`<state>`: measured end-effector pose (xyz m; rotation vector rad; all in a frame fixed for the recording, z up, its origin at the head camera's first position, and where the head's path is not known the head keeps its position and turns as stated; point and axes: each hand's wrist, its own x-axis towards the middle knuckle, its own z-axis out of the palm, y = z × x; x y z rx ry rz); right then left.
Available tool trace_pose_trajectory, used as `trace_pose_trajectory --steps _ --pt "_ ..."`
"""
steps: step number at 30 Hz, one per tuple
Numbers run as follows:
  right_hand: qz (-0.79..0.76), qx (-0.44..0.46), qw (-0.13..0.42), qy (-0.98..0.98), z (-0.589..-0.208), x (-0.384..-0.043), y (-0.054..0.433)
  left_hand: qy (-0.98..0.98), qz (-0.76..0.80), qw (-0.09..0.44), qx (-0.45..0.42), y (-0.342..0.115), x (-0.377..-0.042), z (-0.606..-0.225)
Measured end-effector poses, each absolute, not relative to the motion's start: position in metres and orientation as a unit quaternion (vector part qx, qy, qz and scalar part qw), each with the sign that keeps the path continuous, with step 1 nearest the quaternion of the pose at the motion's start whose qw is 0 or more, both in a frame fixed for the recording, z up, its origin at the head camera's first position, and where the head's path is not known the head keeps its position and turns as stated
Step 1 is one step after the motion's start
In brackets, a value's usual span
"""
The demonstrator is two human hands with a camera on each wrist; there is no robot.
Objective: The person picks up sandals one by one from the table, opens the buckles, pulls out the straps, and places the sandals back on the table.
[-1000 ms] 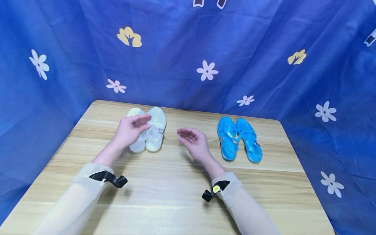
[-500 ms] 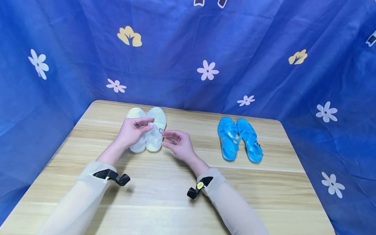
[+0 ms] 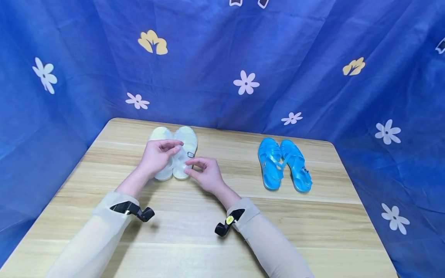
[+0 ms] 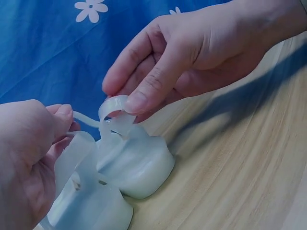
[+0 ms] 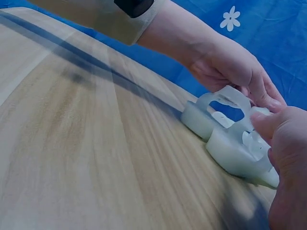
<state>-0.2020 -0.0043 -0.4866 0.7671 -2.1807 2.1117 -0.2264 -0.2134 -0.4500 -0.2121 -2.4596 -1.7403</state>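
Two white translucent jelly sandals stand side by side at the table's back left: the left sandal (image 3: 160, 133) and the right sandal (image 3: 187, 136). Over them, my left hand (image 3: 154, 156) pinches a thin white strap (image 4: 87, 120) between thumb and fingers; it runs towards the right sandal. My right hand (image 3: 206, 177) comes in from the right. Its thumb and forefinger pinch the looped heel strap (image 4: 114, 102) of that sandal. A small dark-edged buckle (image 3: 191, 155) shows on the right sandal's outer side. In the left wrist view, the left hand's fingertips are partly hidden.
A pair of blue jelly sandals (image 3: 270, 175) lies at the back right of the wooden table (image 3: 194, 239). Behind the table hangs a blue curtain (image 3: 194, 73) with flower prints. Black wrist cameras jut out beneath both forearms.
My right hand has moved left, from bare table to the right white sandal, and now pinches its heel strap. My left hand has shifted slightly right and down.
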Motion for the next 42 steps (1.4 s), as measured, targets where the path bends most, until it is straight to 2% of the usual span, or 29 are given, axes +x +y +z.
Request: trace_pose_trajectory --steps 13,26,42 --pt "0.708 0.214 0.036 -0.673 -0.496 -0.192 0.006 -0.764 -0.645 0.024 -0.009 -0.189 -0.221 -0.438" --pt "0.713 0.208 0.029 -0.669 -0.498 -0.172 0.042 -0.786 -0.618 0.011 -0.025 -0.161 -0.213 -0.439" --pt "0.681 0.255 0.009 -0.687 -0.494 -0.141 0.095 -0.772 -0.631 -0.015 -0.069 -0.122 -0.186 -0.442"
